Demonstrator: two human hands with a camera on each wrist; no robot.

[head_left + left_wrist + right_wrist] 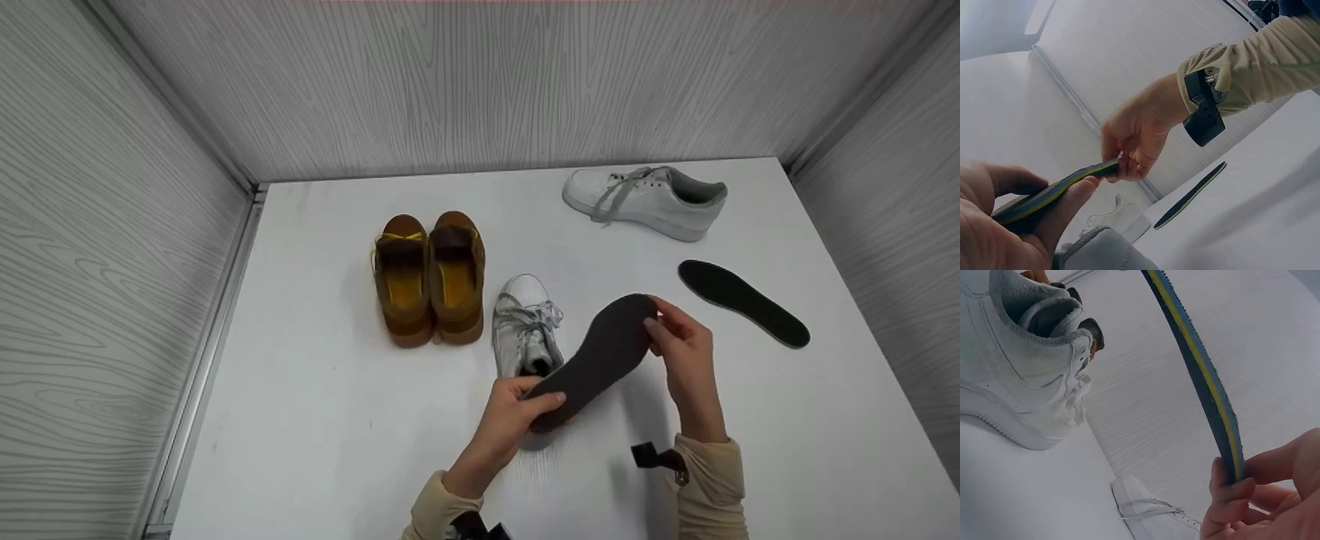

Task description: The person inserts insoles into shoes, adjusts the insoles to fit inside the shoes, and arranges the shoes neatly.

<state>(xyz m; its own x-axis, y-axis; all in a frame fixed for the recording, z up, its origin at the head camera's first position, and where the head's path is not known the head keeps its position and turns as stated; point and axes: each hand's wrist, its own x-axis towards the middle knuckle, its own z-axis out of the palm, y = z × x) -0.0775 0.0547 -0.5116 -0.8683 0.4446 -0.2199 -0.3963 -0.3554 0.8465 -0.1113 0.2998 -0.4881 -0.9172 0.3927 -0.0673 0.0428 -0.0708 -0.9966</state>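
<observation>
Both hands hold one dark insole (pixel 600 356), raised at a slant over the table. My left hand (pixel 510 416) pinches its narrower lower end between thumb and fingers. At the wide upper end, my right hand (pixel 681 349) pinches the edge. From the side, the insole (pixel 1207 377) shows a yellow layer between blue and dark ones in the right wrist view. Behind the left hand a white sneaker (pixel 525 322) stands with its laces tied and toe pointing away; the insole and hand partly cover its heel.
A second dark insole (pixel 742 302) lies flat on the white table (pixel 300 420) at right. The other white sneaker (pixel 649 201) stands near the back edge. Two brown loafers (pixel 429 281) stand side by side at left. Grey wood-grain panels (pixel 480 90) enclose the table.
</observation>
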